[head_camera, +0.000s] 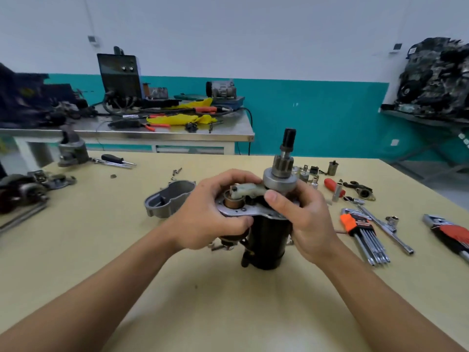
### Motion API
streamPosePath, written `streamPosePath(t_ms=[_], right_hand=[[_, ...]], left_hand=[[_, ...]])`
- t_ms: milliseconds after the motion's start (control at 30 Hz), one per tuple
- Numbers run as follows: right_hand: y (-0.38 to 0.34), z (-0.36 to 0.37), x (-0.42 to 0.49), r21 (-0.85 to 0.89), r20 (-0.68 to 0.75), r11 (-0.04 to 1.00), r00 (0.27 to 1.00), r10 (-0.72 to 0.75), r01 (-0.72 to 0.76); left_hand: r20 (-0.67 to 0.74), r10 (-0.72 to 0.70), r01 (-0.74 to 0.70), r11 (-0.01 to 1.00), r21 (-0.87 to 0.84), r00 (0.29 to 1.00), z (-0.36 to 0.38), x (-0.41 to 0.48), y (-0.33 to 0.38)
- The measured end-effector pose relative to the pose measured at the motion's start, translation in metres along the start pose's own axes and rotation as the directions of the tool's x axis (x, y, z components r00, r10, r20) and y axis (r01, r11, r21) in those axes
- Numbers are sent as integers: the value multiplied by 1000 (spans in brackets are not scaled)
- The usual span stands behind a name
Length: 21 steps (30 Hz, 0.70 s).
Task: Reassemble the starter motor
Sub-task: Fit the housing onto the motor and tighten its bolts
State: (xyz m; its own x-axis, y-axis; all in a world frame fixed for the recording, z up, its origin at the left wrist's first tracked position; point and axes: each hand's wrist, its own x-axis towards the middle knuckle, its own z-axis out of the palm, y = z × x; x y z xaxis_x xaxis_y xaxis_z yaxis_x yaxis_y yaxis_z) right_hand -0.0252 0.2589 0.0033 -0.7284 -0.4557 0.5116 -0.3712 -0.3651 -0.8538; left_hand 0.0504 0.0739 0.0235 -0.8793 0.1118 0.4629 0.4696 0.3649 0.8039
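Curling round its silver plate, the fingers of the left hand and right hand were closed on the starter motor, stood upright mid-frame on the table: black body, cream lever, pinion uppermost.

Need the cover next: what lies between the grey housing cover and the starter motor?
Only the left hand, gripping the starter motor, in the head view.

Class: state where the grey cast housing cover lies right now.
Head view: the housing cover lies on the table just left of the left hand, loose screws behind it.
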Motion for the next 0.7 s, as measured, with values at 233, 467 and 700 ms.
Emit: streamPosePath(t_ms=[233, 467, 700], right_hand=[[21, -2, -6, -257, 193, 963, 972, 130, -78], [36, 10, -9, -324, 37, 945, 997, 71, -55], [16, -15, -8, -282, -94, 958, 995, 20, -46]], left_hand=[[-44, -72, 68, 994, -86, 996, -20, -9, -20], [106, -204, 205, 979, -2, 973, -53, -6, -12], [-380, -623, 724, 514, 460, 684, -108, -29, -60]])
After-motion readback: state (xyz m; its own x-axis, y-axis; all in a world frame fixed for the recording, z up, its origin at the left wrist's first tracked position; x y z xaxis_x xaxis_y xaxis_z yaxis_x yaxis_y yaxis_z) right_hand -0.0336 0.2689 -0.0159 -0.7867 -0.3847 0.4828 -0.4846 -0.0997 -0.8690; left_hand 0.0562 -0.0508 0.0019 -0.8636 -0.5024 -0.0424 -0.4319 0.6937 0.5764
